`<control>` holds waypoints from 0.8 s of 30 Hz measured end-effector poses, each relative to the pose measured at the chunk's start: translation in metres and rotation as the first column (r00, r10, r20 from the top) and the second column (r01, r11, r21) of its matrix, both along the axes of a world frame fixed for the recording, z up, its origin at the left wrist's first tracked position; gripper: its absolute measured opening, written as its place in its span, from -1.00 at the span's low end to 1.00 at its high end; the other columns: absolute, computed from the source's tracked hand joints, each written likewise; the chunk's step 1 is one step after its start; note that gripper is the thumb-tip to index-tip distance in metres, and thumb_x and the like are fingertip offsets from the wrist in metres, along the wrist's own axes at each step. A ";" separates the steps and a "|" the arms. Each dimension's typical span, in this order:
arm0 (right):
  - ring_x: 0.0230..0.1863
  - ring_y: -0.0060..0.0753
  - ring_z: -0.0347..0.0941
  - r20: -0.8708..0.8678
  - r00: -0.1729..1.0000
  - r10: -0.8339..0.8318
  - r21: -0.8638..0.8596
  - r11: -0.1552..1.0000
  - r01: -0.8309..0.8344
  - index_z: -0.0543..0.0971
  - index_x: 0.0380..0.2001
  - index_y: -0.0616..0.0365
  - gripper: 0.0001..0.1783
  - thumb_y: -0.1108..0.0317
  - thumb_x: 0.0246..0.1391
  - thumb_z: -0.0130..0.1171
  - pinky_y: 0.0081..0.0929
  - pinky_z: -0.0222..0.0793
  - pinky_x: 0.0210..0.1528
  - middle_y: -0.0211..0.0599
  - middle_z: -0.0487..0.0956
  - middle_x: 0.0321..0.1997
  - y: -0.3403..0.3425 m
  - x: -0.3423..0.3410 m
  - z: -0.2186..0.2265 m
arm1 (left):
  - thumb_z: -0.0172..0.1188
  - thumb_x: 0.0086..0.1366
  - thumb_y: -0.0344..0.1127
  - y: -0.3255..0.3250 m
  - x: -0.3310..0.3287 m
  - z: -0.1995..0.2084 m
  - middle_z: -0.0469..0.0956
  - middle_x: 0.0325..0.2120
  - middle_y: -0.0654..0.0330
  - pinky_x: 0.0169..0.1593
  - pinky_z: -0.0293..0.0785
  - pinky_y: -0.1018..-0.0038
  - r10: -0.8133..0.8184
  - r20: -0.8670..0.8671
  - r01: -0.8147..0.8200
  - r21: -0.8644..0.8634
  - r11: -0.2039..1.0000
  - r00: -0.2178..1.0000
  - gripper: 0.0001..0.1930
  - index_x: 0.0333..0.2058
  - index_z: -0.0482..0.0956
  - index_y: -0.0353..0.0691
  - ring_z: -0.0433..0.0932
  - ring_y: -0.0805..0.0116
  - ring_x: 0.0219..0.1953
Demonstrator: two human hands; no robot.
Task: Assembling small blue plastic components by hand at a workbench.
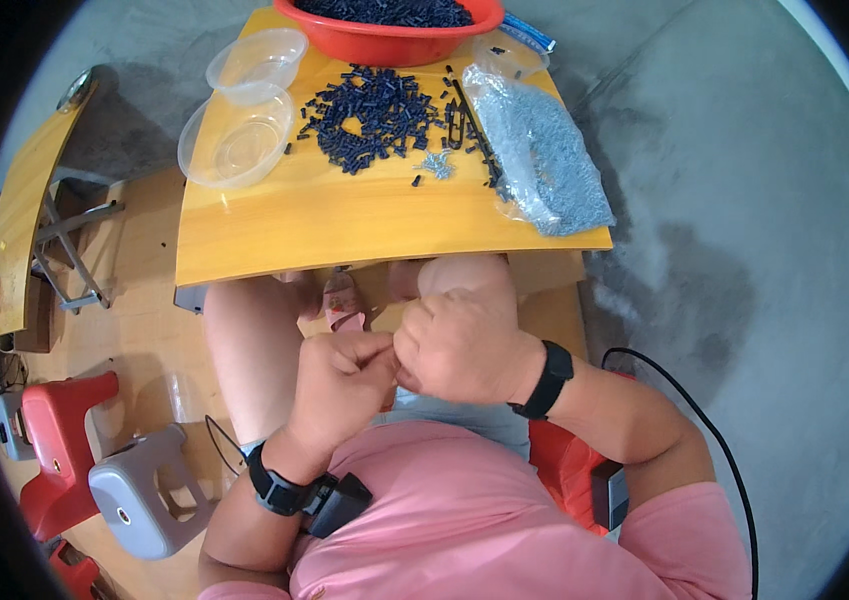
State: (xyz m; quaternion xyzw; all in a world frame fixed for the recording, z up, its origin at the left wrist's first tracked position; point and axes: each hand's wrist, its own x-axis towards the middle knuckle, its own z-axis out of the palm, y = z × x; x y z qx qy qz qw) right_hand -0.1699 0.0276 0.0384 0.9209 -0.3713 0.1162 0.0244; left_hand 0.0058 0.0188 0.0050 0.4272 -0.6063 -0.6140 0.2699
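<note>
Bunch of little dark-blue pieces (369,150) lying in a messy heap well ahead of the left hand (337,387). Tiny silvery bits (436,165) sit clumped ahead of the right hand (459,347). Anything pinched is hidden tbh.

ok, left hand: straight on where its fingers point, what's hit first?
The right hand. It sits directly ahead of the left hand, touching or nearly so; depth is unclear, so I can't confirm contact.
</note>
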 end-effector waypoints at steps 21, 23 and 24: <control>-0.28 -0.21 0.46 0.340 0.911 -0.233 0.231 0.960 0.160 0.51 -0.29 0.23 -0.67 0.36 -0.19 0.30 -0.31 0.32 -0.23 -0.24 0.49 -0.32 -0.014 -0.006 -0.002 | 0.18 0.29 -0.26 -0.018 -0.001 -0.008 0.62 -0.32 0.17 -0.20 0.51 0.62 0.313 -0.472 0.007 0.561 0.828 0.824 -0.75 -0.22 0.62 -0.36 0.56 0.51 -0.31; -0.28 -0.21 0.46 0.344 0.909 -0.235 0.243 0.958 0.156 0.51 -0.28 0.23 -0.65 0.36 -0.20 0.30 -0.31 0.32 -0.21 -0.24 0.50 -0.31 -0.015 -0.005 -0.003 | 0.19 0.29 -0.27 -0.018 -0.002 -0.011 0.62 -0.32 0.17 -0.20 0.51 0.63 0.278 -0.465 -0.005 0.507 0.862 0.841 -0.75 -0.21 0.62 -0.36 0.57 0.51 -0.31; -0.28 -0.21 0.46 0.368 0.896 -0.250 0.236 0.957 0.170 0.51 -0.27 0.23 -0.65 0.37 -0.20 0.30 -0.32 0.31 -0.21 -0.25 0.50 -0.31 -0.015 -0.003 -0.002 | 0.20 0.28 -0.29 -0.019 -0.001 -0.010 0.62 -0.32 0.17 -0.21 0.51 0.63 0.273 -0.463 0.000 0.509 0.861 0.843 -0.76 -0.21 0.62 -0.36 0.57 0.51 -0.31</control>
